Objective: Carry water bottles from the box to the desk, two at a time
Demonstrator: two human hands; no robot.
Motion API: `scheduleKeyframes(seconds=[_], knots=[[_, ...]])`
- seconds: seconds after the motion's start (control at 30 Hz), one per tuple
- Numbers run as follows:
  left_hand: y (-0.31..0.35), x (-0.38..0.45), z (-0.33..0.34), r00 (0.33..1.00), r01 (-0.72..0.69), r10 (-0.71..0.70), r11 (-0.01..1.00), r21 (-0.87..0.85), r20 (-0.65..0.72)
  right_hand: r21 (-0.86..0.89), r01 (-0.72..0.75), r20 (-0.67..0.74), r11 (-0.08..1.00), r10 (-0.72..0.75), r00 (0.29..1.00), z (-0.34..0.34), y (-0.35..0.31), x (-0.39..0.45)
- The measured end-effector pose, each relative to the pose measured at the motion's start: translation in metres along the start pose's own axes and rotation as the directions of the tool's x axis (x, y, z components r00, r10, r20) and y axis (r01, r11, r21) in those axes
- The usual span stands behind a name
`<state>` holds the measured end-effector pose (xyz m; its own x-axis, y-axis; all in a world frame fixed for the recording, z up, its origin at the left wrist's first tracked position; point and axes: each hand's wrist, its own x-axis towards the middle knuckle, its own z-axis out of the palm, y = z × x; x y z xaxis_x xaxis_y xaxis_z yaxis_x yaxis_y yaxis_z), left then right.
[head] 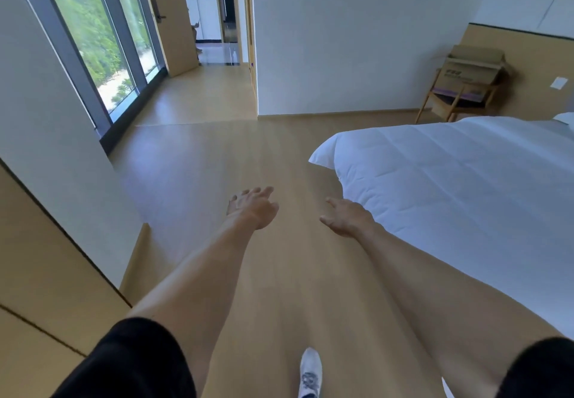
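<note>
Far off in the right corner of the room, a cardboard box sits on the seat of a wooden chair, against the wall beyond the head of the bed. No water bottles can be seen from here; the top of the box appears to be open, but what is inside is hidden. No bench shows in this view.

Both arms reach forward over the bare wooden floor. The left hand and the right hand are both empty, fingers spread and relaxed, palms turned toward each other with a gap between them. They touch nothing.

The box lies well apart from the hands, ahead and to the right, with the white bed filling the space between on the right side. The right hand is the nearer of the two. A white shoe steps forward near the bottom edge, so the person seems to be walking across the room, probably toward the box for another pair.
</note>
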<state>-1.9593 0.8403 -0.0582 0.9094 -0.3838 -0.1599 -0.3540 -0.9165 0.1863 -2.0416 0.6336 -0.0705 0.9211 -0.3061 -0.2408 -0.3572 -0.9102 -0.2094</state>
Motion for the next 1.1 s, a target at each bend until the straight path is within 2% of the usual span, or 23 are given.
scheduleKeyframes(seconds=[0.2, 0.37, 0.53, 0.8, 1.1], knots=[[-0.010, 0.136, -0.034, 0.999, 0.005, -0.004, 1.000, 0.017, -0.049, 0.013, 0.074, -0.079, 0.997, -0.073, 0.994, -0.032, -0.026, 0.149], [-0.009, 0.256, -0.068, 0.998, 0.033, -0.032, 0.999, 0.023, -0.051, 0.013, 0.138, -0.077, 0.990, -0.137, 0.988, -0.077, -0.044, 0.274], [-0.011, 0.355, -0.090, 0.997, 0.046, -0.045, 0.999, 0.016, -0.064, 0.002, 0.137, -0.074, 0.991, -0.137, 0.988, -0.113, -0.054, 0.374], [-0.021, 0.505, -0.103, 0.999, 0.027, -0.027, 1.000, -0.009, -0.043, 0.000, 0.078, -0.054, 0.997, -0.078, 0.995, -0.139, -0.051, 0.504], [-0.049, 0.721, -0.119, 0.996, -0.081, 0.080, 0.996, -0.024, -0.046, -0.022, -0.045, -0.064, 0.999, 0.043, 0.997, -0.170, -0.072, 0.687]])
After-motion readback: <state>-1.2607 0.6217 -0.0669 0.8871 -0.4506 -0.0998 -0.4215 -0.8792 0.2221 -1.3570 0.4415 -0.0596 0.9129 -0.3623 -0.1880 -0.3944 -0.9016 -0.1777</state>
